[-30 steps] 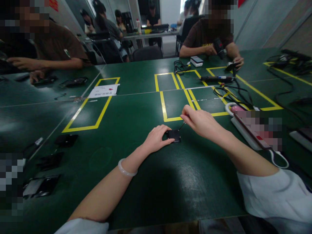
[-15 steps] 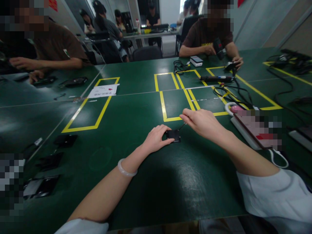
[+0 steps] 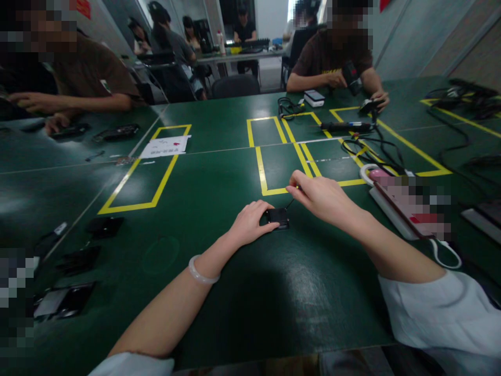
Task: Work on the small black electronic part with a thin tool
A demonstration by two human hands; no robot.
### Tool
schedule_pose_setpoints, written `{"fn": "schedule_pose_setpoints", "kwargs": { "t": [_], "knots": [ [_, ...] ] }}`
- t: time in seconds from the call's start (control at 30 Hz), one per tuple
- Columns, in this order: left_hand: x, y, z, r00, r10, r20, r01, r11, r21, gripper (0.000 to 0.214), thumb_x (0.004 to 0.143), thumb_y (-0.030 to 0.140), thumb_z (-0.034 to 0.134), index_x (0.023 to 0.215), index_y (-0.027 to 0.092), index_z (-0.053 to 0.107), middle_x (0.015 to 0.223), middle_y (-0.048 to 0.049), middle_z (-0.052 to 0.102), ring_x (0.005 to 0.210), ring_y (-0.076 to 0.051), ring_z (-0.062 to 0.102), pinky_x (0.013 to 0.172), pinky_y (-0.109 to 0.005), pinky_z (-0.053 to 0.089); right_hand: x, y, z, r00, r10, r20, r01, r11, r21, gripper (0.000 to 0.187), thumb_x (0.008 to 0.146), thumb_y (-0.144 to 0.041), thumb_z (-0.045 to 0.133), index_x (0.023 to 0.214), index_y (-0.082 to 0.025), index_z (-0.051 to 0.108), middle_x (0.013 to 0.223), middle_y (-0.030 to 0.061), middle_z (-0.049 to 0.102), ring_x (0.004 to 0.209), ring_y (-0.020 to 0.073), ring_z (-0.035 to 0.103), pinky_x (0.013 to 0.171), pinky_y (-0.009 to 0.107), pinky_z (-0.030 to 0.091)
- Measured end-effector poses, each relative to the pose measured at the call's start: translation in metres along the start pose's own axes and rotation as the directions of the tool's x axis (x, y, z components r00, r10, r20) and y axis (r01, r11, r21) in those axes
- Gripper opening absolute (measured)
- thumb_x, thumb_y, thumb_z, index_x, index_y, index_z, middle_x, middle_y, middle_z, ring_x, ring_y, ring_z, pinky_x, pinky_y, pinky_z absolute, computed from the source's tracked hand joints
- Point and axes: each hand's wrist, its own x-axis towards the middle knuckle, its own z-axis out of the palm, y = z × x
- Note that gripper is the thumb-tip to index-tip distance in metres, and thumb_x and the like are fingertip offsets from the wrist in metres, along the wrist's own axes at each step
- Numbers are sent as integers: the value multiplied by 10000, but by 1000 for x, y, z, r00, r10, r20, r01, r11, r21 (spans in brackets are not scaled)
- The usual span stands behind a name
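Note:
A small black rectangular part lies on the green table, with my left hand closed on its left side, thumb along the near edge and fingers at the far edge. My right hand is closed in a pinch around a thin screwdriver, most of whose handle is hidden by the fingers. The shaft slants down and left, its tip at the part's far right corner. Whether a screw sits under the tip is too small to tell.
Several black parts lie at the left. A phone-like slab with a white strap lies right of my right forearm. Beyond it are cables and a black pen-like tool. Yellow tape marks the table. Co-workers sit across, one holding a power screwdriver.
My right hand has turned slightly at the fingers around the screwdriver, and more of the handle now shows. My left hand and the black part stay in place.

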Motion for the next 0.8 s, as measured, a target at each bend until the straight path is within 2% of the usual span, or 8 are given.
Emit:
{"fn": "schedule_pose_setpoints", "kwargs": {
  "t": [0.27,0.5,0.7,0.8],
  "knots": [
    [0,1,0,1000,1,2,-1,1000,-5,339,880,489,567,1071,208,554,1041,-58,600,957,-237,561,837,-368,452,0,3,1,998,-58,-10,58,996,73,222,950,-302,331,1062,-193,489,777,35,656,636,172,568,551,271,265],
    [0,2,-1,1000,-2,-5,2,1000,-6,336,874,486,577,1068,213,558,1035,-53,602,948,-236,562,830,-365,454,1,2,0,1000,-16,-9,16,999,40,263,962,-408,339,980,-211,513,724,28,642,637,180,568,537,267,233],
    [0,1,-1,1000,3,-3,-3,1000,-7,331,878,484,571,1065,212,556,1028,-54,601,949,-235,560,833,-369,453,0,3,-1,999,-37,1,37,996,79,209,950,-313,339,1046,-200,486,766,33,651,628,167,559,549,263,260],
    [-1,1,-1,1000,1,-11,-1,1000,-7,335,877,490,572,1062,211,557,1020,-51,600,941,-233,558,830,-365,452,0,3,-1,999,-35,-9,36,995,93,197,948,-327,346,1029,-209,481,769,27,651,638,168,560,553,263,263]
  ]
}}
